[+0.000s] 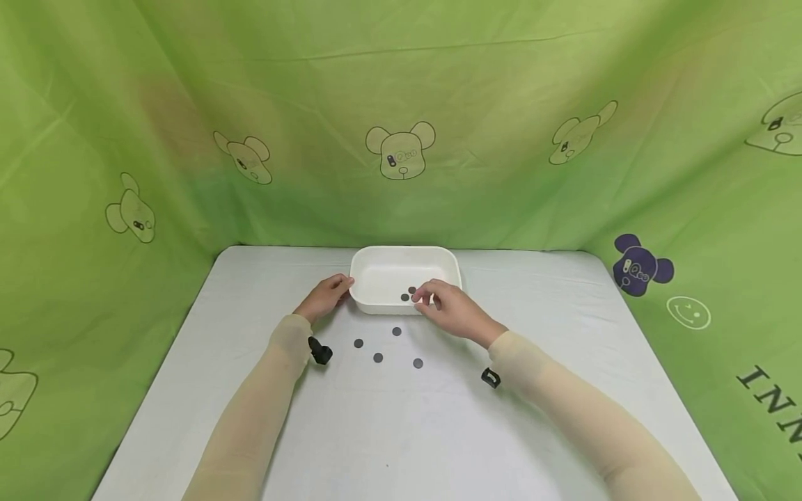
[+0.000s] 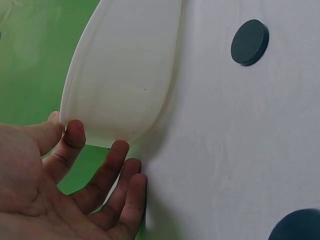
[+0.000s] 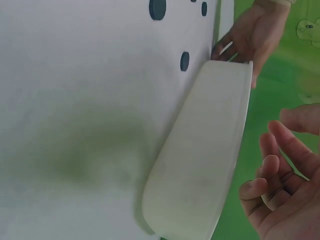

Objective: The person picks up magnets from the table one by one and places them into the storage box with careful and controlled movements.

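Note:
A white rectangular plastic basin stands at the back of the table. My left hand pinches its left end; in the left wrist view the thumb and index finger meet at the rim, while the other fingers lie near the outer wall. Above the basin's front right side is my right hand, its fingers loosely bent and nothing visible between thumb and fingertips. Small dark grey discs lie inside the basin below those fingertips, one partly hidden. Several more such discs are spread on the table in front.
A white cloth covers the table. Green printed curtains enclose its back and sides, close behind the basin. Black camera mounts sit at both wrists.

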{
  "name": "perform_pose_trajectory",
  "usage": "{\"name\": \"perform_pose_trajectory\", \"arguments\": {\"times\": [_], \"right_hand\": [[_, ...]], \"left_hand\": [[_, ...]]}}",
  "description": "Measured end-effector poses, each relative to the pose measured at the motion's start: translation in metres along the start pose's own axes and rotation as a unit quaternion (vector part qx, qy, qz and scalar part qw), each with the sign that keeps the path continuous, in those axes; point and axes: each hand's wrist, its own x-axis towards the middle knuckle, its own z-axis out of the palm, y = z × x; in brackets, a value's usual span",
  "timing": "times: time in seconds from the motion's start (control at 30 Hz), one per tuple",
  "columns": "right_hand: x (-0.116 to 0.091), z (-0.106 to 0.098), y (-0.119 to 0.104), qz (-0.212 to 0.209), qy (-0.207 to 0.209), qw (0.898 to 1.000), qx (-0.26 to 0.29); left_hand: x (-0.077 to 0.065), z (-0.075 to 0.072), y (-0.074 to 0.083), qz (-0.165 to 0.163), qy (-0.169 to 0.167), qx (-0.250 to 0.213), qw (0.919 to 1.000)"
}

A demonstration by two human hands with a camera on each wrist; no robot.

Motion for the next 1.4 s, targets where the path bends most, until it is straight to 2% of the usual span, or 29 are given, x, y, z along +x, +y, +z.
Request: {"name": "perform_pose_trajectory", "arguments": {"times": [0.4,1.0,1.4], "right_hand": [[-0.025,0.006,-0.003,-0.011,-0.017,1.0,-0.006],[-0.041,0.025,0.001,-0.01,-0.067,0.997,-0.047],[-0.051,0.037,0.009,-0.03,-0.089,0.992,-0.078]], "left_hand": [[0.0,0.0,0.001,-0.001,-0.003,-0.002,1.0],[0.003,-0.001,-0.001,0.003,-0.002,0.001,1.0],[0.004,-0.003,0.0,0.0,-0.011,-0.002,0.9999]]}}
